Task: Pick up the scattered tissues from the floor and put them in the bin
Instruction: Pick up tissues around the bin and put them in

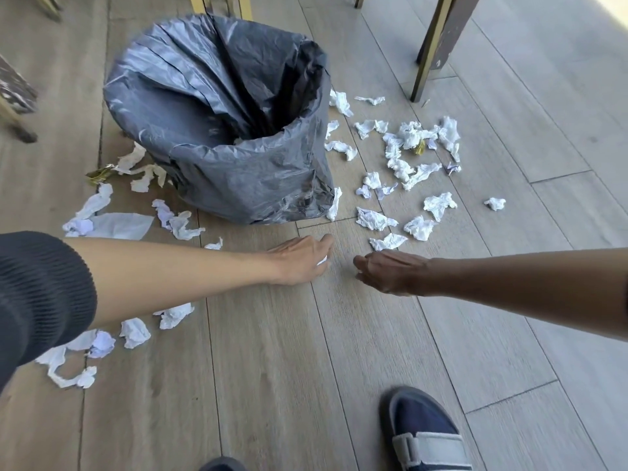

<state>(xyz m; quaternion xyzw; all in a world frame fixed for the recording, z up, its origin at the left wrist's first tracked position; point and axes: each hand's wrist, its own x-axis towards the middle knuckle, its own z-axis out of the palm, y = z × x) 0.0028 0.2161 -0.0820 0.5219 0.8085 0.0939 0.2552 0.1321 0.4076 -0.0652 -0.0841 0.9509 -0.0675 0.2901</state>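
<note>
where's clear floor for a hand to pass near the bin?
Bare floor: between both hands and the shoe. Also left of the bin, toward the chair leg. Crowded: tissues right of the bin, more front-left.

- Reaching low over the floor (289, 368) with both arms, left hand (299, 260) closing around a tissue (322, 260).
- Holding the right hand (390, 270) palm down, fingers curled, nothing visible in it.
- Standing just beyond the hands: a bin (224, 130) lined with a grey bag.
- Lying scattered on both sides of the bin: crumpled tissues (407, 154).
- Showing a blue shoe (424, 433) at the bottom edge.
</note>
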